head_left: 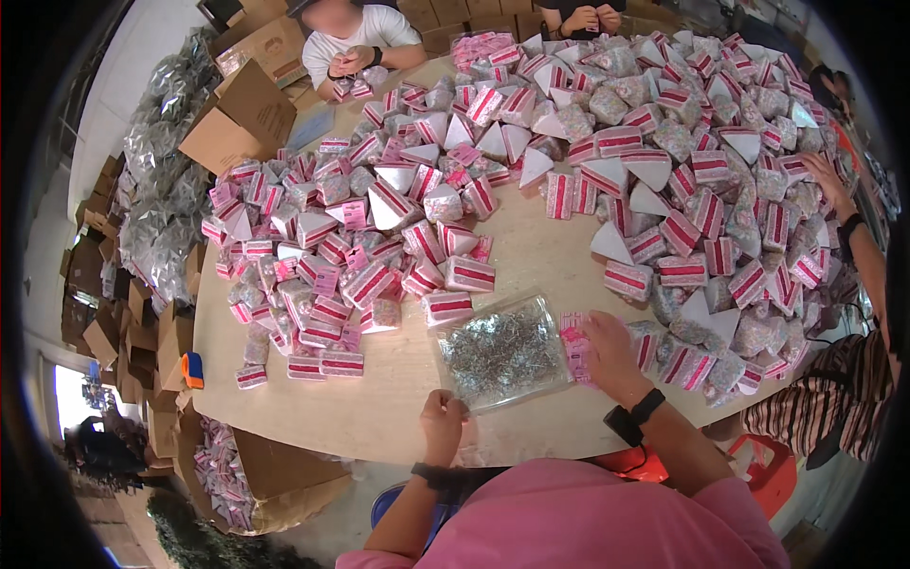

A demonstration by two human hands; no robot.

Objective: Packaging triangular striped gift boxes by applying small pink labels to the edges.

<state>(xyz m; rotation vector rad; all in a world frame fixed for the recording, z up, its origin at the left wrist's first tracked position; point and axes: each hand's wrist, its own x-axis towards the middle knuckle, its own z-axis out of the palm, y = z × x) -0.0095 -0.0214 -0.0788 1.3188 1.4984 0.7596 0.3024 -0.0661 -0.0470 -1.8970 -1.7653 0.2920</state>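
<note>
My left hand (443,424) is closed in a pinch at the near left corner of a clear shallow tray (517,402). What it holds, if anything, is too small to make out. Inside the tray lies a tangle of small silvery metal pieces (498,353). Just right of the tray, my right hand (614,358) is closed, its curled fingers on small pink printed cards (573,343). Cake-slice shaped pieces with pink stripes, several in clear wrapping, lie close by, such as one slice (447,307) behind the tray.
Heaps of wrapped slices (654,171) cover the table's (531,242) far and right sides. A person in white (365,43) works across; another person's arm (858,247) reaches in at right. An open carton (242,119) stands far left, a filled box (275,474) below the near left edge.
</note>
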